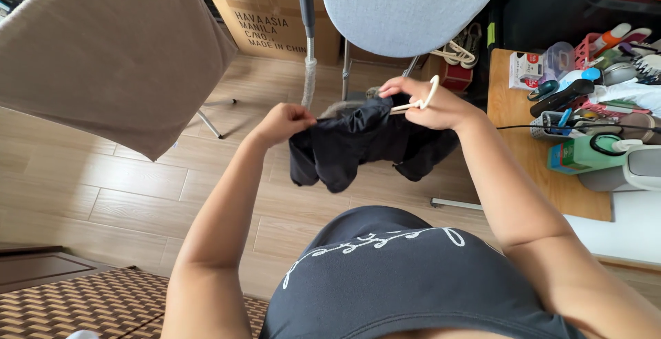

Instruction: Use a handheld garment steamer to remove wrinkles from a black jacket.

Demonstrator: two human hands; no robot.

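A small black garment (358,142) hangs in front of me above the wooden floor. My left hand (282,122) pinches its left edge with the fingers closed. My right hand (430,105) grips the garment's right part together with a cream plastic hanger (425,96), whose hook loops over my fingers. Most of the hanger is hidden inside the cloth.
A beige cloth panel (110,49) hangs at the upper left. A pale blue padded board (406,1) on a metal stand sits ahead. A cardboard box (275,25) stands behind it. At the right a wooden table (513,111) holds several bottles and tools. A woven mat (82,308) lies lower left.
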